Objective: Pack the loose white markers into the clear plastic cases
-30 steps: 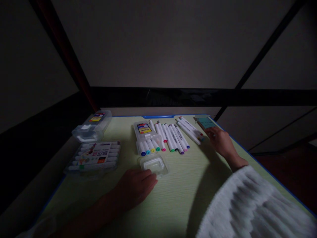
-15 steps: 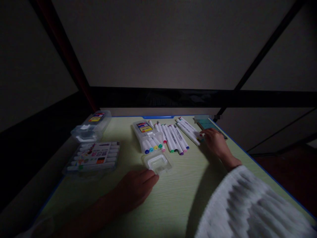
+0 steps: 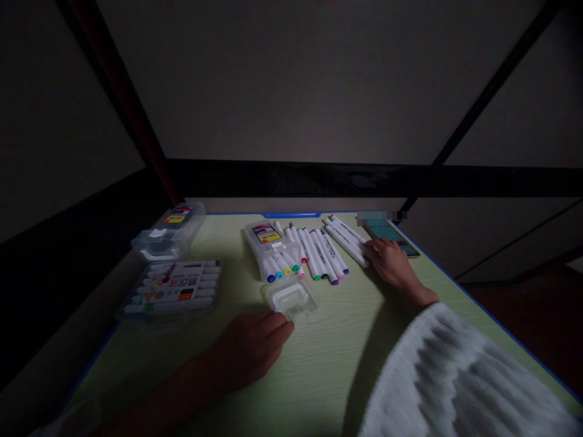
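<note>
My left hand (image 3: 262, 346) is closed at the near edge of a clear plastic lid (image 3: 291, 298), its thumb and fingers pinched there. That lid is folded open toward me from a clear marker case (image 3: 259, 243) with several white markers inside, their coloured ends facing me. To the right of the case, several loose white markers (image 3: 319, 255) lie side by side. My right hand (image 3: 392, 264) has its fingers closed over the near ends of another small group of markers (image 3: 345, 235); the fingers partly hide these ends.
A phone (image 3: 387, 233) lies beyond my right hand near the table's right edge. At the left are a second clear case (image 3: 182, 221) and a flat clear pack of markers (image 3: 175, 285) with a printed label. The pale green table (image 3: 310, 376) has a blue rim.
My right hand has shifted slightly left against the marker group, and the marker ends by its fingers have moved together. My left hand stays at the lid, almost still.
</note>
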The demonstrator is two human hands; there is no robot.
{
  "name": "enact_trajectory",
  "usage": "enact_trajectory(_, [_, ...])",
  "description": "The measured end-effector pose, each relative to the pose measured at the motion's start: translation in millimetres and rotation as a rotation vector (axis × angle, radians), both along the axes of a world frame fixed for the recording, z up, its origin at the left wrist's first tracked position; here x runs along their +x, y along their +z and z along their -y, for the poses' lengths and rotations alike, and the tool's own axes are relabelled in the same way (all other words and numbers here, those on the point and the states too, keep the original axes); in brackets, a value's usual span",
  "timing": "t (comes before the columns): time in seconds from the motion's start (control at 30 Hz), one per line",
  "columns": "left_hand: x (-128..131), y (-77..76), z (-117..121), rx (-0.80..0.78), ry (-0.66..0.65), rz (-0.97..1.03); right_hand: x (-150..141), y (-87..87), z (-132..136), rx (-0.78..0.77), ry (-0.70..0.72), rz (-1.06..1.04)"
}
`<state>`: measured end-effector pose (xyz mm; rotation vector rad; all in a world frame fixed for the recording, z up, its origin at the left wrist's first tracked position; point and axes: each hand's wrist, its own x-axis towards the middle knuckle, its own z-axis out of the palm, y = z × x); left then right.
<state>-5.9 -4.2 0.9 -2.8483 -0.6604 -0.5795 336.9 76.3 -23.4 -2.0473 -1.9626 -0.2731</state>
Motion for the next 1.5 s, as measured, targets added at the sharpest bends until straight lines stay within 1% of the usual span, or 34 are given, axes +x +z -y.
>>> enact_trajectory(0.23, [-1, -4.5, -1, 0.004, -0.024, 0.032, -4, 0.6, 2, -0.051, -0.008, -0.011])
enact_trajectory(0.47, [-1, -1.4, 0, -0.026, -0.011, -0.009, -6, 2.1, 3, -0.03, 0.001, -0.043])
enact_trajectory(0.63, [-1, -1.5, 0, -0.014, -0.016, 0.016, -8, 2.9, 4, 0.003, 0.015, -0.081])
enact_trajectory(1.0, [-1, -0.4, 0, -0.01, -0.021, 0.012, -8, 9.1, 3, 0.207, 0.111, -0.195])
enact_trajectory(1.23, [-1, -3.2, 0, -0.031, -0.013, -0.007, -11, 12.3, 5, 0.345, 0.183, -0.301])
enact_trajectory(1.33, [-1, -2.7, 0, -0.04, -0.007, -0.025, -12, 14.1, 7, 0.408, 0.196, -0.331])
enact_trajectory(1.5, [0, -2.3, 0, -0.021, -0.022, 0.014, -14, 17.8, 9, 0.473, 0.174, -0.339])
